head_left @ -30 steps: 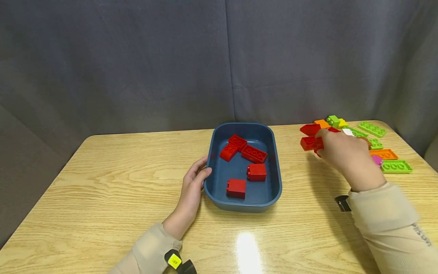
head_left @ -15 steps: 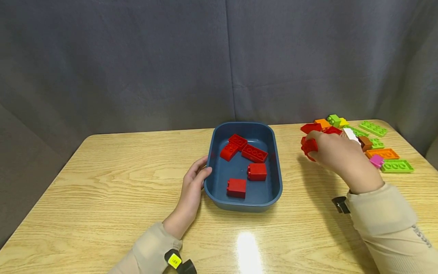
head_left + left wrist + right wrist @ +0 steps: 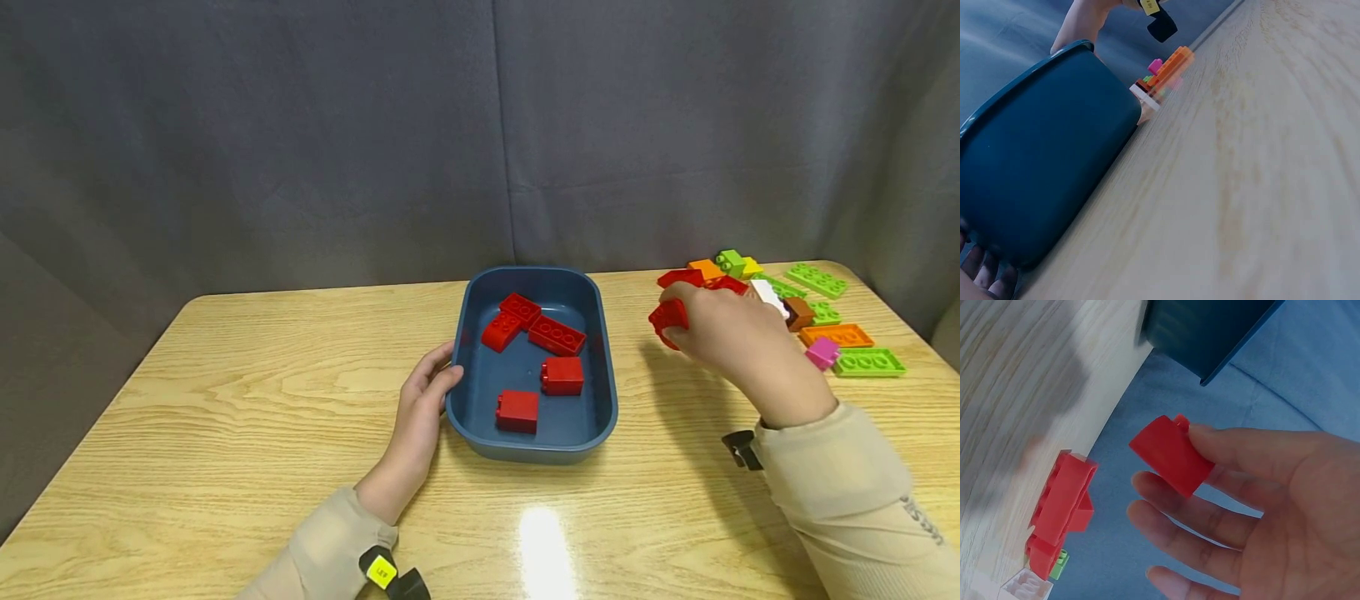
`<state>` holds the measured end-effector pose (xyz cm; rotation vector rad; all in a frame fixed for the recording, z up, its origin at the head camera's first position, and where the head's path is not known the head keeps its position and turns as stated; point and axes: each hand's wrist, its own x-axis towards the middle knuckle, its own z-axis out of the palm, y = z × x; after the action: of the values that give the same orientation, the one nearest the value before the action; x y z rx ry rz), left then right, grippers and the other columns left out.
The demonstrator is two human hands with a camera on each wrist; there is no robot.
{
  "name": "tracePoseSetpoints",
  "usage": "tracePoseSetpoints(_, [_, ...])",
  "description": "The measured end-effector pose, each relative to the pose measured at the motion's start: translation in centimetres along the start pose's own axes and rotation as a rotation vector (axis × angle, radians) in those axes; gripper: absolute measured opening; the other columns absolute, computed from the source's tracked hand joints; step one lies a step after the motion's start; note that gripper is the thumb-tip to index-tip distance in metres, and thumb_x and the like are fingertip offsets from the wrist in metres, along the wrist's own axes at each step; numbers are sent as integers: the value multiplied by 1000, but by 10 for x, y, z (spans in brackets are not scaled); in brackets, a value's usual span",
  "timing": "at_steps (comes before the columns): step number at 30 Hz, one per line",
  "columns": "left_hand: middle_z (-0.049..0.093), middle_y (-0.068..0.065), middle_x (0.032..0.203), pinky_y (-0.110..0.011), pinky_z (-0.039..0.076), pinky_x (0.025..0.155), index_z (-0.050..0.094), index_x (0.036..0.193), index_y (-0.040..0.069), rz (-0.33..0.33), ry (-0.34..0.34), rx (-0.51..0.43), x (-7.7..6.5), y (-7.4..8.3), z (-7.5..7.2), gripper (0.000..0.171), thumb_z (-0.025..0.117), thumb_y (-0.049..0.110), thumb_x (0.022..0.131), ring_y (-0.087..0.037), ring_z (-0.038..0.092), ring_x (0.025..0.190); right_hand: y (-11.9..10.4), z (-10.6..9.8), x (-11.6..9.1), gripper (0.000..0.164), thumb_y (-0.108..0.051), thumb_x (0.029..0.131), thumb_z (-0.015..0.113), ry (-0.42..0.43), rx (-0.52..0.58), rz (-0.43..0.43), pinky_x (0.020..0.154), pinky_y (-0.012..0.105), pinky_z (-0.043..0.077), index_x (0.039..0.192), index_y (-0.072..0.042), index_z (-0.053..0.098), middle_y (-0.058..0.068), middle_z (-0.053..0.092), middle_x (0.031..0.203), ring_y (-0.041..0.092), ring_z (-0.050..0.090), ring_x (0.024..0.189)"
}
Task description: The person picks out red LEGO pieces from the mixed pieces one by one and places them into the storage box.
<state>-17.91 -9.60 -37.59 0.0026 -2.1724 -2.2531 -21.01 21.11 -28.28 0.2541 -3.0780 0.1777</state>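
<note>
Bin [image 3: 519, 372] in high head, close wrist views

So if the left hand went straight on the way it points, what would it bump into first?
Most likely the blue box: the left hand appears to touch its side, so there's seemingly no gap to cross.
</note>
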Motion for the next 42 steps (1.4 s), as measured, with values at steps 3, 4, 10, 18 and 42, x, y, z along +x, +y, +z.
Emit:
tracePoseSetpoints(3, [52, -16, 136, -32, 42, 94, 48, 135, 8, -2, 2, 2, 0, 0, 0, 43, 45, 15, 93, -26, 51, 116, -1, 0, 0, 51, -20, 76, 69, 6, -3, -1, 67, 62, 52, 122, -4, 54, 26, 68, 104, 42, 57, 90])
tracePoseSetpoints(4, [52, -16, 136, -33, 42, 95, 48, 135, 8, -3, 3, 1, 0, 0, 0, 43, 45, 15, 93, -25, 51, 116, -1, 0, 0, 51, -20, 76, 68, 7, -4, 1, 67, 62, 52, 122, -4, 54, 26, 68, 104, 41, 57, 90])
tracePoseSetpoints(10, [52, -16, 136, -33, 41, 95, 47, 136, 7, 0, 2, -1, 0, 0, 0, 44, 45, 16, 93, -25, 51, 118, -4, -1, 0, 49, -26, 80, 66, 20, -2, 9, 64, 60, 52, 123, -7, 53, 24, 69, 103, 39, 59, 84])
tracePoseSetpoints(18, [51, -16, 137, -29, 43, 92, 47, 136, 6, 10, -7, 4, -1, 0, 0, 45, 45, 17, 92, -26, 51, 117, -11, -4, -1, 47, -27, 80, 66, 92, 12, -3, 62, 56, 52, 121, -8, 55, 22, 69, 99, 35, 60, 81])
tracePoseSetpoints(42, [51, -16, 136, -31, 43, 93, 47, 136, 6, 6, -10, -9, 0, 0, 0, 44, 45, 16, 93, -26, 52, 116, -32, 1, 0, 44, -25, 79, 69, 373, 65, -144, 59, 50, 52, 120, -12, 60, 18, 71, 102, 31, 61, 81])
